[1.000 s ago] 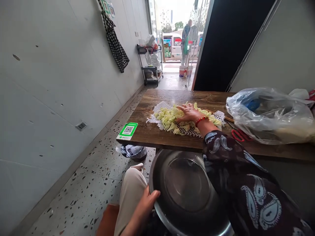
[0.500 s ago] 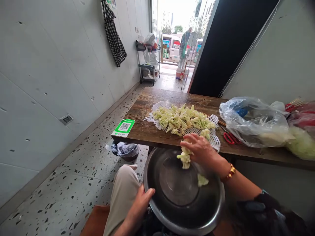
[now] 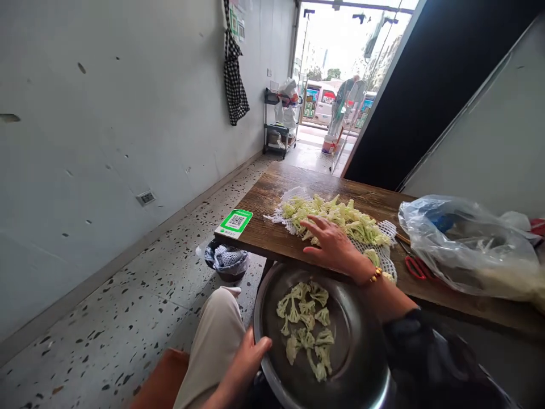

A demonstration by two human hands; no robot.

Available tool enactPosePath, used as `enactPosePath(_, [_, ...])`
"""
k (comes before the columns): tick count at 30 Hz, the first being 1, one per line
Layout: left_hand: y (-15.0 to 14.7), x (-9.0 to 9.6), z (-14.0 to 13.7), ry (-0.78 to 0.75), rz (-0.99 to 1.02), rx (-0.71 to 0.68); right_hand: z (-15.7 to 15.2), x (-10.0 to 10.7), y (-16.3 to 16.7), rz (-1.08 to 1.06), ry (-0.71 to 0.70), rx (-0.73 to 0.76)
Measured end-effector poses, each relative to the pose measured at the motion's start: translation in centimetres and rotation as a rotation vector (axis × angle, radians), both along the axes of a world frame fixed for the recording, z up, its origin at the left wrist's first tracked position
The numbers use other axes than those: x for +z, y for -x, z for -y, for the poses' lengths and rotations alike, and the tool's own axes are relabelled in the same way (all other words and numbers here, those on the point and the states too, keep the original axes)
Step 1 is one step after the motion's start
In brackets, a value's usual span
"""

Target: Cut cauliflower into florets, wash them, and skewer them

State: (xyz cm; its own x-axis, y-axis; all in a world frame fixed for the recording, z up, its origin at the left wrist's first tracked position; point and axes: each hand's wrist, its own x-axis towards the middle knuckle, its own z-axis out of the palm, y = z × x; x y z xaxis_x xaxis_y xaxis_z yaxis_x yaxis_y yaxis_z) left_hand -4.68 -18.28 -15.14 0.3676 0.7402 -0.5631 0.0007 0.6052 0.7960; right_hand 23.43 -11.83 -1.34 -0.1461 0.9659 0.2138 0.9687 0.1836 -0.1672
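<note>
Left to right: a green QR-code card [image 3: 234, 222] lies at the corner of the wooden surface [image 3: 272, 241]. The left hand [image 3: 251, 359] curls its grip over the near rim of the steel basin [image 3: 361, 363], apparently steadying it just below the surface edge so that cut cauliflower florets [image 3: 307, 326] land inside. The right hand [image 3: 334, 245], fingers spread wide and holding nothing, rests palm-down at the pile of florets [image 3: 340, 218] on white foam netting [image 3: 385, 258]. Red scissors [image 3: 415, 267] and a clear plastic bag [image 3: 468, 244] lie further right.
</note>
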Motion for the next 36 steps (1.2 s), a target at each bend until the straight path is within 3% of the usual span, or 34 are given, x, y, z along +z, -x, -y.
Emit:
enactPosePath(4, [0.1,-1.0,0.0,-0.058,0.022,0.034,-7.7,-0.6,-2.2,0.136,0.14,-0.162])
enactPosePath(8, [0.1,-1.9,-0.3,-0.075,0.019,0.015,-10.0,-2.0,-3.6,0.104,0.263,-0.187])
enactPosePath(12, [0.1,-2.0,-0.1,-0.064,0.022,0.011,-6.8,-2.1,-4.2,0.078,0.201,-0.173])
enactPosePath(16, [0.0,-0.9,0.3,-0.077,0.039,0.033,-0.7,-1.5,-3.4,0.065,0.02,-0.072])
enactPosePath(18, [0.1,-0.2,0.3,-0.061,0.042,0.006,2.5,-1.3,-2.3,0.062,-0.004,-0.016])
enactPosePath(24, [0.2,1.1,0.1,-0.017,-0.03,-0.048,10.1,-3.3,3.0,0.04,0.188,0.046])
enactPosePath(27, [-0.1,1.4,0.2,0.022,-0.052,-0.058,12.0,-4.5,4.4,-0.037,0.281,0.09])
enactPosePath(29, [-0.3,1.7,0.2,0.042,-0.061,-0.055,12.4,-4.5,3.6,-0.137,0.266,0.116])
enactPosePath(32, [-0.4,1.9,0.2,0.081,-0.109,-0.037,12.3,-4.0,-0.4,-0.201,0.069,-0.054])
enactPosePath(34, [-0.4,2.0,0.2,0.077,-0.127,-0.03,12.0,-3.9,-4.0,-0.133,-0.097,-0.258])
enactPosePath(36, [-0.5,1.9,0.1,0.048,-0.121,-0.024,11.3,-4.2,-7.1,-0.036,-0.173,-0.415])
